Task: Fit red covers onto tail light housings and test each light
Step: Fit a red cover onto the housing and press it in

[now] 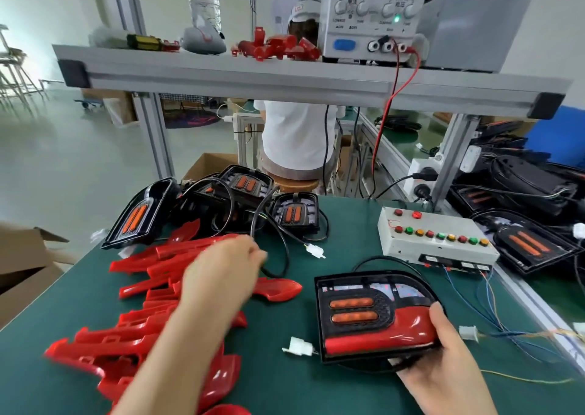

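My right grip (443, 361) is closed round the near right corner of a tail light housing (357, 313). The thumb lies on top of its fitted red cover (380, 335) and the fingers sit underneath, which tips the unit's face up toward me so I can check the seam. Its white plug (299, 348) lies loose on the green tabletop (348, 224). The tester's lead plug (468, 332) lies just right of my hand, apart from it, so I judge the light test not yet done.

My left grip (228, 272) reaches over the heap of loose red covers (136, 335) toward a black cable (286, 253). It is blurred, and I cannot tell whether the fingers have closed on anything.

By count, I hold one covered housing. Three bare housings (294, 213) lie plainly face up at the far edge, perhaps with more tangled beneath. The covers overlap too much for an exact count, though there seem to be well over ten. The test box (443, 253) carries two lamps above and a row of nine below. A further stack of housings (531, 243) sits off to the right.
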